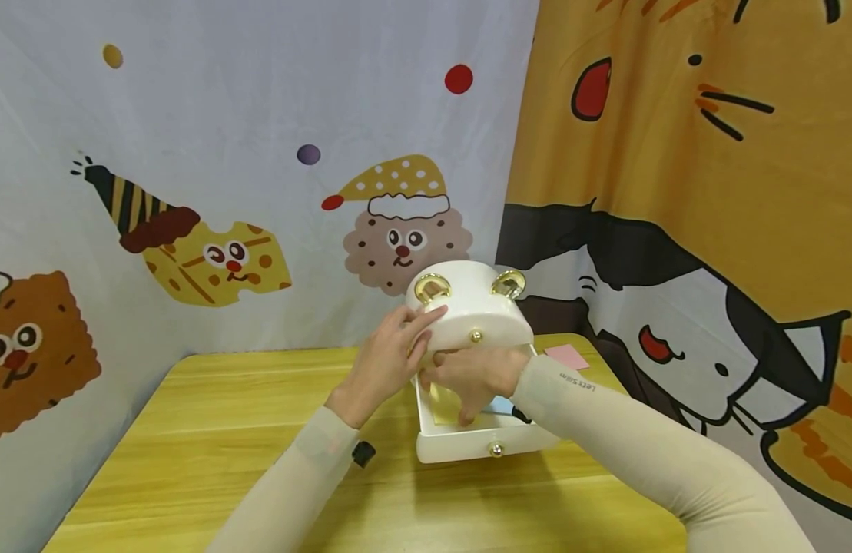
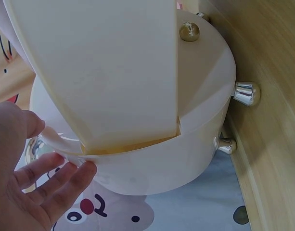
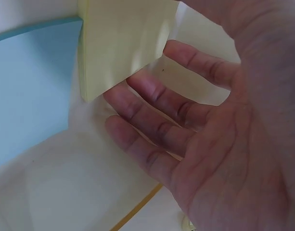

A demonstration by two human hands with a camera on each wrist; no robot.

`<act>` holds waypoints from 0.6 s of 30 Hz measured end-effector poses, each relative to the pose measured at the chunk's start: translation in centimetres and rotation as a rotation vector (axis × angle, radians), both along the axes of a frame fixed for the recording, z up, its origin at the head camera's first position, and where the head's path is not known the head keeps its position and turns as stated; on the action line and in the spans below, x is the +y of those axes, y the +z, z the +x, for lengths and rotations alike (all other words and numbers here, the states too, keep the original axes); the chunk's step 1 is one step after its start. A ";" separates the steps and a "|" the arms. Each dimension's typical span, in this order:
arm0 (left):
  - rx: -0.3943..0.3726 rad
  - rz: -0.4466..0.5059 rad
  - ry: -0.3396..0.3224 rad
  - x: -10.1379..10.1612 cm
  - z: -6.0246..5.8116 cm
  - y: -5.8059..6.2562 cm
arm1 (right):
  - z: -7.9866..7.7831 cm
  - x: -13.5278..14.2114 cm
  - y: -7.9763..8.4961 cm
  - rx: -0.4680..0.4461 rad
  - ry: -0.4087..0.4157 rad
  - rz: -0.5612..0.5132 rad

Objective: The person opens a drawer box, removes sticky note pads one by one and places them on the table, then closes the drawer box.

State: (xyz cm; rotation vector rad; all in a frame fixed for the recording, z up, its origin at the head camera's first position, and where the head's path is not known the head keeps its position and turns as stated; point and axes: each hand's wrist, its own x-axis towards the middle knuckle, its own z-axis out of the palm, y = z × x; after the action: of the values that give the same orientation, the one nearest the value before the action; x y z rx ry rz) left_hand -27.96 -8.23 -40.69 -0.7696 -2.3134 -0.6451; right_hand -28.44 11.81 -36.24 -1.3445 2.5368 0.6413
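A white round-bodied drawer box (image 1: 460, 332) with gold ears stands on the table, its middle drawer (image 1: 460, 445) pulled out. My left hand (image 1: 386, 353) holds the upper left of the box, forefinger stretched along its front. Thumb and fingers lie either side of a white edge in the left wrist view. My right hand (image 1: 477, 372) reaches into the drawer and spans a yellow sticky-note pad (image 3: 125, 43), with fingertips right at one edge and the thumb at its other side. The thumb tip is hidden in the right wrist view. A blue pad (image 3: 32, 91) lies beside it.
A black-tipped object (image 1: 519, 415) sits in the drawer near the blue paper. Behind the box, a pink paper square (image 1: 567, 356) lies on the wooden table (image 1: 260, 453). Below the pulled-out drawer is another front with a gold knob (image 2: 189, 32). Printed curtains hang behind.
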 end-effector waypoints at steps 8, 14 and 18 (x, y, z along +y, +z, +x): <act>-0.007 -0.001 0.004 0.0 -0.1 -0.1 | -0.1 0.3 0.2 -0.028 -0.030 -0.028; 0.007 -0.004 0.002 0.0 -0.2 -0.2 | -0.1 0.7 0.4 -0.064 -0.054 -0.056; 0.018 0.006 -0.006 0.0 -0.3 -0.3 | 0.0 0.7 0.7 -0.081 -0.042 -0.065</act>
State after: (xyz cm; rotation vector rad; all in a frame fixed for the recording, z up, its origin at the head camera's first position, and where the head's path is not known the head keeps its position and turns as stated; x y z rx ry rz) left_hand -28.26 -8.27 -40.96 -0.7770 -2.2932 -0.6449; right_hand -28.46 12.55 -35.53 -1.3062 2.5341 0.4906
